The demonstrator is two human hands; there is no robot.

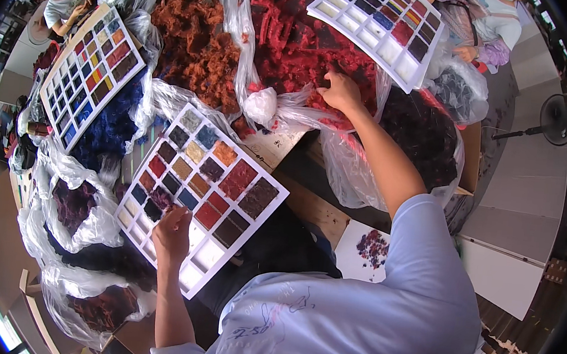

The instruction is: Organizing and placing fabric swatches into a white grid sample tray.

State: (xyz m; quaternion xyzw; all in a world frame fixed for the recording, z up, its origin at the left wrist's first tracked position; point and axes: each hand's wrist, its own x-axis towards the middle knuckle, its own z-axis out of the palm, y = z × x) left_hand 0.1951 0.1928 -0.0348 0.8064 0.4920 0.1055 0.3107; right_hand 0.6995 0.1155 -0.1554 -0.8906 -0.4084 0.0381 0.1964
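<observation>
A white tray divided into square cells (191, 262) lies tilted in front of me. Many cells hold tufts of coloured fibre: reds, browns, blues, greys and orange; the cells nearest me are bare white. Over the tray's left side is my left hand (172, 232), its fingers pinched together by a dark purple-red tuft (161, 197); what it grips is too small to tell. My right arm stretches forward over a plastic-lined bag of bright red fibre (288, 54). At the fibre's surface, my right hand (341, 92) has its fingers curled, and their contents are hidden.
Similar trays lie at far left (93, 73) and far right (372, 32), the latter beside another person's hand (465, 52). Around me are bags of rust-brown (195, 32), blue (107, 126) and black fibre (420, 139). A white board with fibre scraps (351, 255) and a fan (557, 120) are at right.
</observation>
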